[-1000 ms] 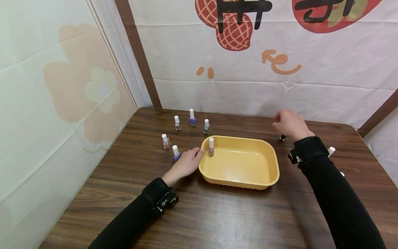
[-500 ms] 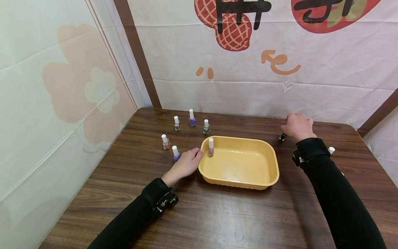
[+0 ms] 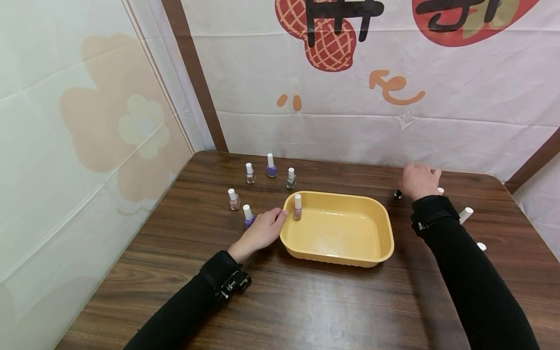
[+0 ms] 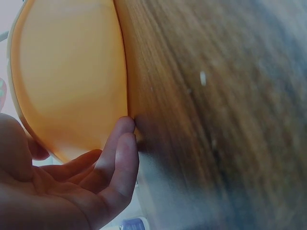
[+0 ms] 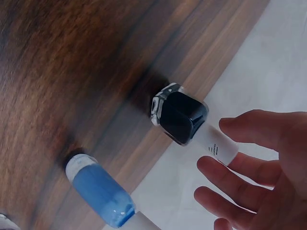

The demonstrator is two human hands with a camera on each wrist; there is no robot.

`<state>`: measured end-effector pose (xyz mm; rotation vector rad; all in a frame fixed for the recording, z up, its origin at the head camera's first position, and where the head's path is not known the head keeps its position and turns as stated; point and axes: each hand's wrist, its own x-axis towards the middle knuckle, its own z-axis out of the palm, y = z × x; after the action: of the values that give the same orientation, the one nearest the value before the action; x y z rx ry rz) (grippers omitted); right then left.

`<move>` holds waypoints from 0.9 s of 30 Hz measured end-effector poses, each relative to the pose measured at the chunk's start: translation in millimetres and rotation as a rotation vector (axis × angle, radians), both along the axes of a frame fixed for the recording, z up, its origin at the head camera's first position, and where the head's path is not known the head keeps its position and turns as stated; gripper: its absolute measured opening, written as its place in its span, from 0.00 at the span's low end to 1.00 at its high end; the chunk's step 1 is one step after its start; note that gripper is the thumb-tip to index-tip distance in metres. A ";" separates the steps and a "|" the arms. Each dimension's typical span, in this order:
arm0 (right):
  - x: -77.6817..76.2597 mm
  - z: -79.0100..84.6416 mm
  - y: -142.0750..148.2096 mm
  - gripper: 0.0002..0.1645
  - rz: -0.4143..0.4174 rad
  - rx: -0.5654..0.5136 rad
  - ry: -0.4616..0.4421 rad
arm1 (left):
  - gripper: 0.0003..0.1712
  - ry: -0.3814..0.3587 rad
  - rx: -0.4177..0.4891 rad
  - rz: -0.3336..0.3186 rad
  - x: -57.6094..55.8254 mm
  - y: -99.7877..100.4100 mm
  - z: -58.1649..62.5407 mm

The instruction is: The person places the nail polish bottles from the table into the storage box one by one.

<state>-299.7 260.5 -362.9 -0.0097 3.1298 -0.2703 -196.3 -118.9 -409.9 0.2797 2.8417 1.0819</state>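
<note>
My left hand (image 3: 260,230) grips the left rim of a yellow plastic tray (image 3: 337,255); in the left wrist view its fingers (image 4: 125,160) lie against the outer wall. One pale pink nail polish bottle (image 3: 298,212) stands inside the tray at its left end. At the back right, my right hand (image 3: 420,181) has thumb and fingers around the white cap of a black nail polish bottle (image 5: 181,117), which stands on the table. A blue nail polish bottle (image 5: 102,191) is beside it in the right wrist view. The head view mostly hides the black bottle behind the hand.
Left of the tray stand several bottles, among them a purple one (image 3: 271,170), a glittery one (image 3: 290,182) and a pinkish one (image 3: 234,201). White caps (image 3: 466,213) show beside my right forearm. The wooden table (image 3: 306,301) meets a printed cloth (image 3: 350,131) behind.
My right hand has moved down and slightly right onto the black bottle's cap. My left hand and the tray have stayed in place.
</note>
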 end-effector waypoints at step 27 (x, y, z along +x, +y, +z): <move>-2.6 -10.7 -2.3 0.12 0.044 0.044 -0.019 | 0.21 -0.006 0.000 0.001 0.7 1.0 0.4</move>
<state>-302.2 258.2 -373.6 -0.0754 3.1110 -0.2003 -195.5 -117.9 -409.6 0.2740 2.8366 1.0817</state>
